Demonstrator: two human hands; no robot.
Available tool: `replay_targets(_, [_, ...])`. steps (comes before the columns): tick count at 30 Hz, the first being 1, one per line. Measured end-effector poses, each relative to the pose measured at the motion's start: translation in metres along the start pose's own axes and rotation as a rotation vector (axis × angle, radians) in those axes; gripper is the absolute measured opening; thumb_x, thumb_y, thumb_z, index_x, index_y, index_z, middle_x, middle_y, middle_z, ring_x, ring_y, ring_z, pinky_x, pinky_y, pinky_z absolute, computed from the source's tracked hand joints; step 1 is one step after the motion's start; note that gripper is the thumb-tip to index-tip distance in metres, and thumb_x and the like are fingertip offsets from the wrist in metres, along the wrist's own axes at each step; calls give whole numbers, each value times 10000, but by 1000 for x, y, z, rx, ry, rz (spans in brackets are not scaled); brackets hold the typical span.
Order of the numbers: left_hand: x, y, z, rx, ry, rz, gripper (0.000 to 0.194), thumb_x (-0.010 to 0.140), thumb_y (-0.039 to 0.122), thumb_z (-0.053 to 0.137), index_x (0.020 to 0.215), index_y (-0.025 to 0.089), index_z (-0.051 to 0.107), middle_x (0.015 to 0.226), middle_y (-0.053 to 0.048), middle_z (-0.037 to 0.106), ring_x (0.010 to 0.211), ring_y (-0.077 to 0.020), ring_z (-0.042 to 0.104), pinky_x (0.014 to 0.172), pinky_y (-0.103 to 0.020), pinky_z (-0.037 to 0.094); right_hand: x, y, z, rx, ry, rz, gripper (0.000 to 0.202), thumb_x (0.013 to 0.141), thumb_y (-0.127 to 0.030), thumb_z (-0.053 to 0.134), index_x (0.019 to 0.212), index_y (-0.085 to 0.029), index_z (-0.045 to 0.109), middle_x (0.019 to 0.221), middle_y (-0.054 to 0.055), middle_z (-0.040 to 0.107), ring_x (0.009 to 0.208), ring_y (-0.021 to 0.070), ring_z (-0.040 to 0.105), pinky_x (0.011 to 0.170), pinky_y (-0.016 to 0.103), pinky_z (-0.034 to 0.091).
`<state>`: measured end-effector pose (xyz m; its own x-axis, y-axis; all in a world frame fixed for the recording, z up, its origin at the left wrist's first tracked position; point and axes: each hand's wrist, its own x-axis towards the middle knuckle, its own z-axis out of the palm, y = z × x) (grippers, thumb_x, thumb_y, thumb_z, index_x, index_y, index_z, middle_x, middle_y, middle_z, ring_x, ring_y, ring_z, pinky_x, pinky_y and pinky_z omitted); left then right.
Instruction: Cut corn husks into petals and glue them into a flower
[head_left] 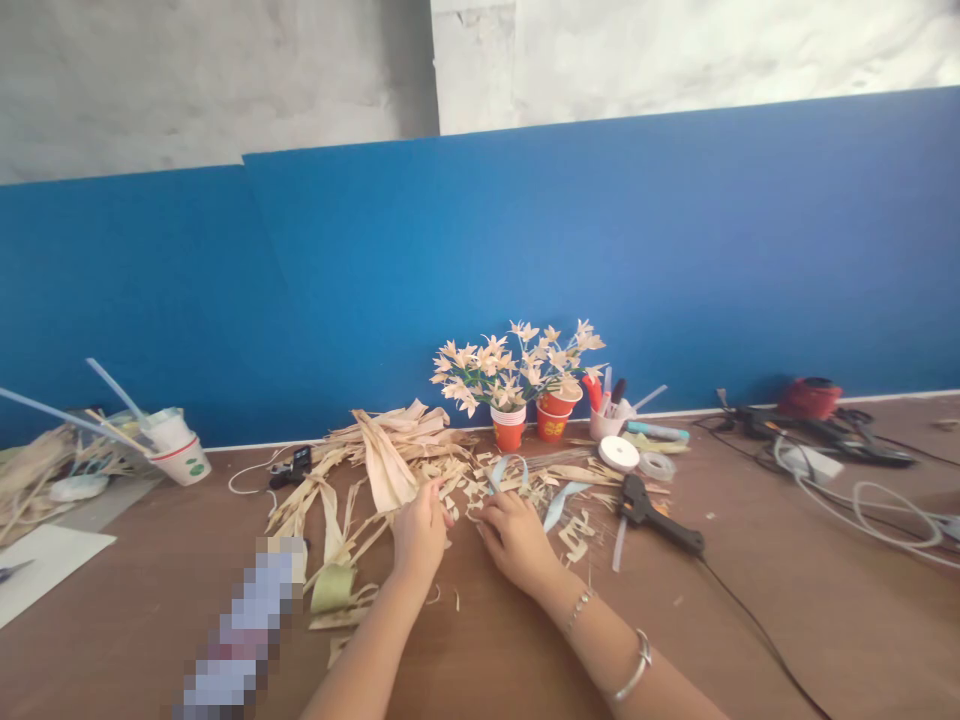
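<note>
My left hand (421, 528) is closed over the table, its thumb and fingers pressed together beside a large dried corn husk (386, 465). A short gap to the right, my right hand (517, 537) has bent fingers drawn together over scattered husk scraps (536, 485). Whatever either hand pinches is hidden or too small to name. Beyond them, pale husk flowers (491, 365) on green stems stand in red paper cups (508, 430). A pale blue strip (561, 505) lies just right of my right hand.
A black glue gun (660, 515) with its cord lies on the right, near a white ribbon roll (619, 453). Cables (862, 510) tangle farther right. A white cup (180, 455) stands left, and a pixelated object (244, 630) is at front left. A blue panel (337, 280) closes the back.
</note>
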<state>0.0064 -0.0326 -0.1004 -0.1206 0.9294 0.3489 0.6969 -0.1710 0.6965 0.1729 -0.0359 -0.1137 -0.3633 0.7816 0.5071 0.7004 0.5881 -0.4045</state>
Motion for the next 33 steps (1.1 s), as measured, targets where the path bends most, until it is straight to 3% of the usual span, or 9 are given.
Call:
replay_targets(4, [6,0,-8,29,112,77,358,858,187,323,1089,159,595,1012,-103,687,990,-220,615,880,-376,441,2,7,-1,9,120,60,191,805,-97,500,860,-198,653,869,63,635,850,221,542,748,331,366])
replay_targets(7, [13,1,-19,81,199,112,321,858,267,363,863,188,674,1056,-106,670,1090,-259,554,946,-411,398,5,16,-3,100,306,163,162,836,-168,476,812,-185,635,813,68,636,808,216,549,735,326,384])
replay_targets(13, [20,10,-40,69,32,-105,409,883,332,294,776,194,664,717,-66,711,696,-220,646,654,-321,457,8,30,-10,242,543,355,240,885,-289,429,758,-177,599,756,63,624,749,201,545,713,315,402])
replay_targets(17, [18,14,-61,212,-53,-162,411,890,290,253,1033,210,630,587,-40,664,621,-218,631,607,-311,428,8,29,-12,255,541,344,237,883,-290,432,747,-179,591,750,61,623,748,199,550,711,313,403])
replay_targets(20, [7,8,-77,446,-161,-43,475,827,235,377,1290,185,472,885,-126,696,872,-272,637,697,-346,446,8,26,-11,234,508,277,232,873,-273,439,735,-180,601,763,64,635,761,199,557,724,316,400])
replay_targets(22, [-5,-1,-84,657,-215,-105,546,735,286,522,1276,214,491,1199,-180,587,1091,-378,530,771,-460,444,8,24,-11,217,486,243,228,868,-257,438,733,-179,605,760,64,637,757,197,559,721,315,395])
replay_targets(24, [-17,-11,-89,765,-289,-212,645,662,292,598,1293,230,476,1350,-198,456,1135,-440,477,751,-526,447,8,22,-10,207,470,228,224,867,-243,433,740,-179,605,755,64,635,755,196,560,714,311,390])
replay_targets(27, [-27,-19,-93,780,-346,-277,706,654,121,545,1343,204,417,1399,-205,388,1072,-386,544,738,-449,474,8,20,-10,207,451,225,215,867,-233,434,742,-182,601,756,62,634,762,196,561,716,309,386])
replay_targets(33, [-13,-4,-102,690,-79,-121,501,736,59,418,1221,123,528,1296,-190,488,1081,-319,547,850,-409,451,7,18,-9,247,422,215,209,864,-247,451,732,-184,600,776,61,637,791,202,569,736,312,392])
